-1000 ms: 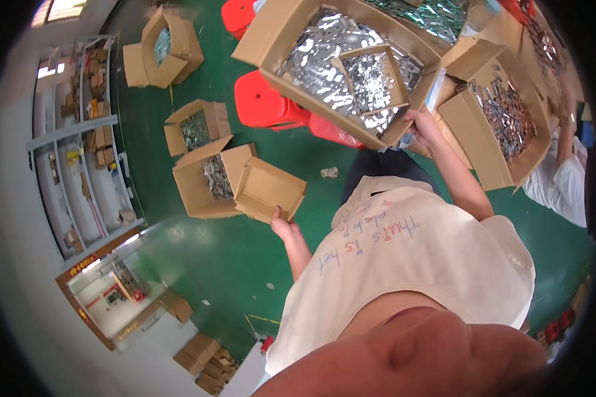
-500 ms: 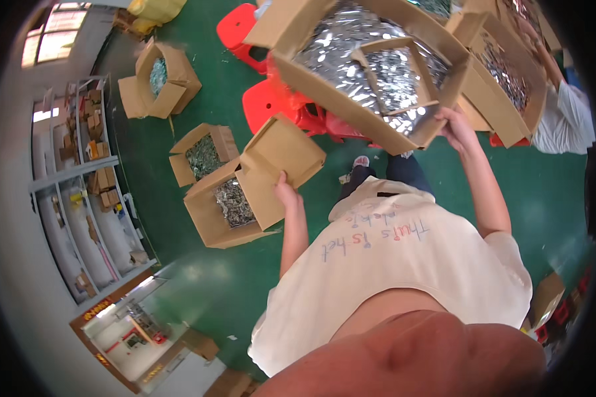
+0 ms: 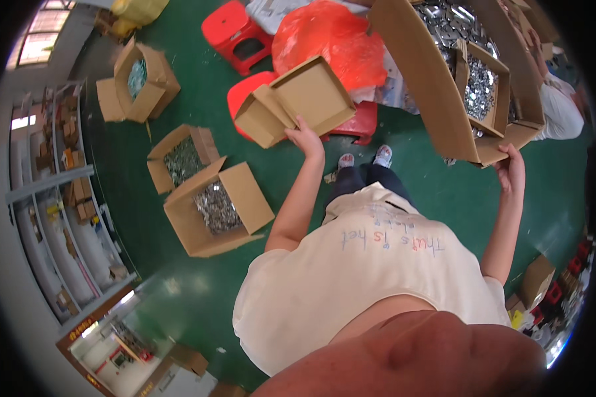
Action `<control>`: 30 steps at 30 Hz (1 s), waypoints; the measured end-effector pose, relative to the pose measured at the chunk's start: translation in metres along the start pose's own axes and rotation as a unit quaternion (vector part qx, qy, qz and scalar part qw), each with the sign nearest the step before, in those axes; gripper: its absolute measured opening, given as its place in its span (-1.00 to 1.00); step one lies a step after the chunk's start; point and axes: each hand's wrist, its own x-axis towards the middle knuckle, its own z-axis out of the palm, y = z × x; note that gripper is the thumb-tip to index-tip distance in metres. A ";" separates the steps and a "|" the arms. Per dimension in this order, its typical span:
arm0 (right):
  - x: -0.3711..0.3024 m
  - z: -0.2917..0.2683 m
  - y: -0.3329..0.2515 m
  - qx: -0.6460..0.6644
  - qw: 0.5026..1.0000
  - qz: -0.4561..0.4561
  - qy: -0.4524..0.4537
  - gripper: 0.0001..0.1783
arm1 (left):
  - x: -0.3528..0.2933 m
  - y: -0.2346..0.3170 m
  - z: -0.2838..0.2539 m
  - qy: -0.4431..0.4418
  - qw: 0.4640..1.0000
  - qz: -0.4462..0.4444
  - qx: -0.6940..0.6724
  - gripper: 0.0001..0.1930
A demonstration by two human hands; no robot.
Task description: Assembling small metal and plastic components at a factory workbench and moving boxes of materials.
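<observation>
My left hand [image 3: 304, 139] is closed on the near edge of a shallow cardboard box [image 3: 316, 96], held over the red stools with its folded lid hanging to the left. No contents show in it. At the right, my right hand [image 3: 511, 171] grips the near corner of a large open carton [image 3: 437, 112]. Shiny metal pieces [image 3: 444, 26] fill that carton, and a smaller cardboard box [image 3: 502, 99] stands among them, holding more small silvery parts [image 3: 481, 89].
Two open cartons, one of greenish pieces [image 3: 182, 162] and one of silvery pieces [image 3: 217, 208], stand on the green floor at left. Another carton [image 3: 155, 96] lies farther back. Red stools [image 3: 228, 30] and a red plastic bag [image 3: 328, 43] are ahead. A person's sleeve [image 3: 563, 109] shows at right.
My left hand has lifted the shallow box up and right, away from the carton of silvery pieces. The large carton and my right hand have shifted right, uncovering the red bag.
</observation>
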 end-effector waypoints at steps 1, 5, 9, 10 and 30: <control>0.000 -0.012 0.005 0.004 1.000 -0.003 0.004 -0.77 | -0.005 0.000 0.011 0.015 0.999 0.028 0.007 -0.57; -0.017 -0.009 0.018 0.046 0.997 -0.012 0.063 -0.76 | -0.019 0.012 0.066 0.017 0.993 0.101 0.054 -0.50; -0.031 -0.029 0.042 0.115 0.987 0.002 0.113 -0.71 | -0.020 0.014 0.111 -0.013 0.996 0.072 0.049 -0.43; -0.036 -0.044 0.048 0.122 0.987 0.010 0.101 -0.68 | -0.023 0.016 0.115 -0.013 0.996 0.081 0.031 -0.40; -0.025 -0.136 0.096 0.220 0.910 -0.027 0.351 -0.36 | -0.080 -0.023 0.123 -0.349 0.845 0.332 0.233 -0.69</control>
